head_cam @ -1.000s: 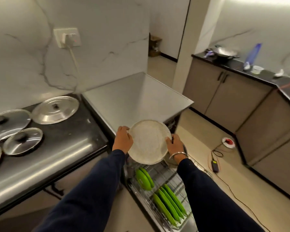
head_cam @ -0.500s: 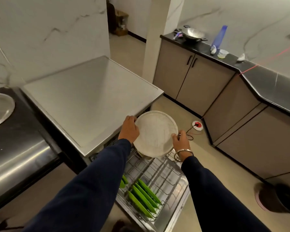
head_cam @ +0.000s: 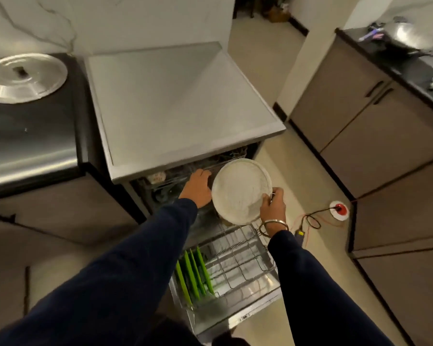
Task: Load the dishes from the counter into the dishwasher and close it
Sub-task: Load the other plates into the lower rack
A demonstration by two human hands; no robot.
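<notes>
White plate (head_cam: 240, 191) pinched by right hand (head_cam: 273, 206) fingers over dishwasher rack (head_cam: 238, 260); left hand (head_cam: 196, 187) relaxed.

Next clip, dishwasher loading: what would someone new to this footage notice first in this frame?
Centre frame, the round white plate stands out, held by its lower right edge in the right hand above the pulled-out lower rack of the open dishwasher. The left hand reaches toward the upper rack beside it. Bright green plates stand on edge at the rack's left, and a steel lid lies on the dark counter, far left.
</notes>
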